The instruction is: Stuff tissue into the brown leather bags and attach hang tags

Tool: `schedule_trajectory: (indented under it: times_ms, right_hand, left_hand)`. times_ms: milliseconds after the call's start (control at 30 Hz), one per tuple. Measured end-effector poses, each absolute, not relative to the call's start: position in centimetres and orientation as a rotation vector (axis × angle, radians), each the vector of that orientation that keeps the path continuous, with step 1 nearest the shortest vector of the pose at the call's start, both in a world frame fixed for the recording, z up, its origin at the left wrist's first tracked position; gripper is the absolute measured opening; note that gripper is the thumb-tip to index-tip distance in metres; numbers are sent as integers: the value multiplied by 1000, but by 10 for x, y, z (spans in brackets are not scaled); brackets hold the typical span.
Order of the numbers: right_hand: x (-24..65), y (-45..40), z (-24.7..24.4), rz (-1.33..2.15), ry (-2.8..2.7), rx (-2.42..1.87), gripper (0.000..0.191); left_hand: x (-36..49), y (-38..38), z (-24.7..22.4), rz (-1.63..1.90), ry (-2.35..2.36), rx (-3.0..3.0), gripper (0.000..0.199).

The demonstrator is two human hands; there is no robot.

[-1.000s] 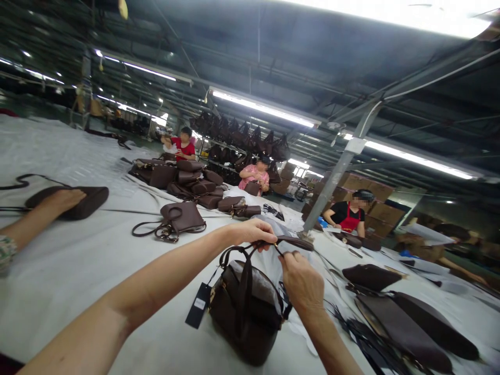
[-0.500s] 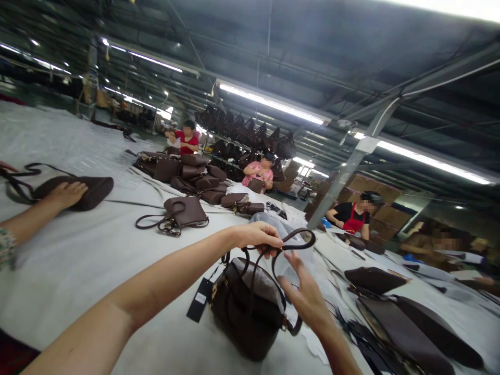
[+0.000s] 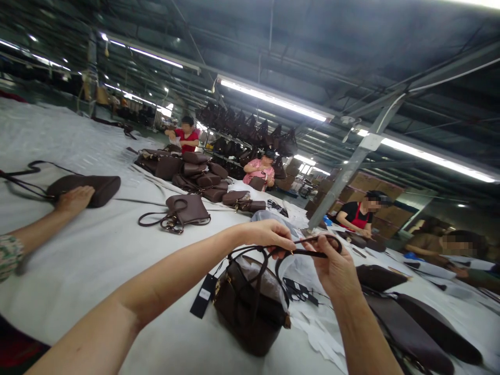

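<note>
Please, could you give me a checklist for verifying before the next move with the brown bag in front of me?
1. Left grip holding the strap: ok.
2. Right grip holding the strap's loop: ok.
3. Brown bag resting on the table: ok.
4. Bag's top closed: not ok; open, pale filling showing.
5. Strap fastened securely: cannot tell; detail too small.

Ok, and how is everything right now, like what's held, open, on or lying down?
Strap: bent into a loop
Left hand: closed on the strap
Right hand: closed on the strap's loop
Handbag: open on top, pale filling showing
Black tag: attached, beside the handbag
Far-left bag: lying down, another person's hand on it
Bag pile: heaped up
Ceiling lights: on
</note>
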State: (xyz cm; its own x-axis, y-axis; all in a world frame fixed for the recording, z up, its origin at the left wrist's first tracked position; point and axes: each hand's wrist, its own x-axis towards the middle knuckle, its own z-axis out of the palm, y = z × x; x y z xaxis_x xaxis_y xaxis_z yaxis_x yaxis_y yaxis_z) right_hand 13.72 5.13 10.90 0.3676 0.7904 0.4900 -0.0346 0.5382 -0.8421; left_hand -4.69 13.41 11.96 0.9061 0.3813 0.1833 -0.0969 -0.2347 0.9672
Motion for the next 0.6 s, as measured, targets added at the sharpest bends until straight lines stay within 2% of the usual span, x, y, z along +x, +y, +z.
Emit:
schedule_trajectory:
  times_ms: [100, 233, 300, 367, 500, 600]
  right_hand:
    - [146, 52, 108, 630, -992, -829, 24]
    - [140, 48, 91, 843, -1195, -1007, 47]
    - [130, 45, 78, 846, -1448, -1192, 49]
    - [125, 44, 66, 670, -1689, -1354, 38]
    - [144, 44, 42, 102, -1878, -1589, 41]
    - [179, 43, 20, -150, -1990, -1810, 38]
  left_hand:
    - [-52, 135, 110, 481, 210, 1650, 44]
    - [-53, 137, 94, 573, 270, 1613, 40]
    - [-52, 139, 90, 610, 266, 1643, 37]
    - [-52, 142, 87, 615, 241, 1665, 35]
    - [-59, 148, 84, 661, 281, 1691, 31]
    - [-66, 150, 81, 677, 349, 1702, 26]
